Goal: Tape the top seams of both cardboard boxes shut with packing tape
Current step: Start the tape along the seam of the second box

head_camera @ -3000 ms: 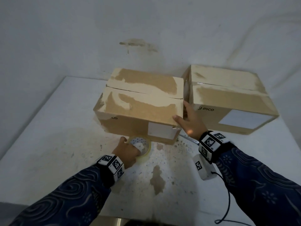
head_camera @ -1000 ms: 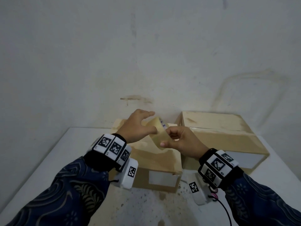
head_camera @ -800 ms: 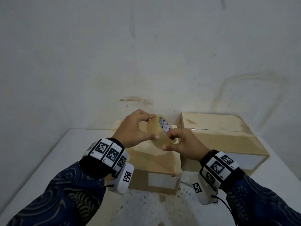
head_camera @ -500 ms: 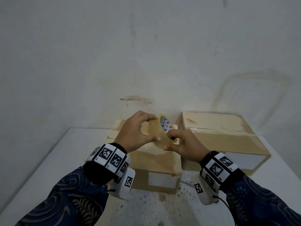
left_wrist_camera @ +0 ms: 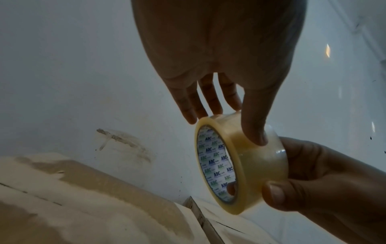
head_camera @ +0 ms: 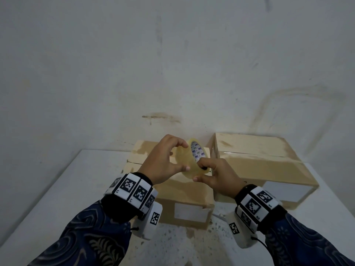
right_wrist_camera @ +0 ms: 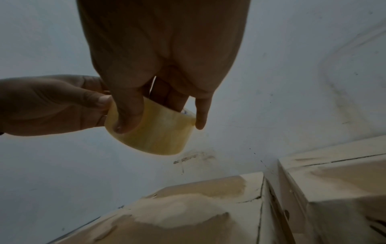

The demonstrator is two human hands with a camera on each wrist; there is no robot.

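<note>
Both hands hold the packing tape roll (head_camera: 193,160) above the left cardboard box (head_camera: 184,191), right hand (head_camera: 217,176) gripping through its core, left hand (head_camera: 163,162) pinching the outer wrap; no strip pulled, both seams, right cardboard box (head_camera: 269,169) included, look untaped.
</note>
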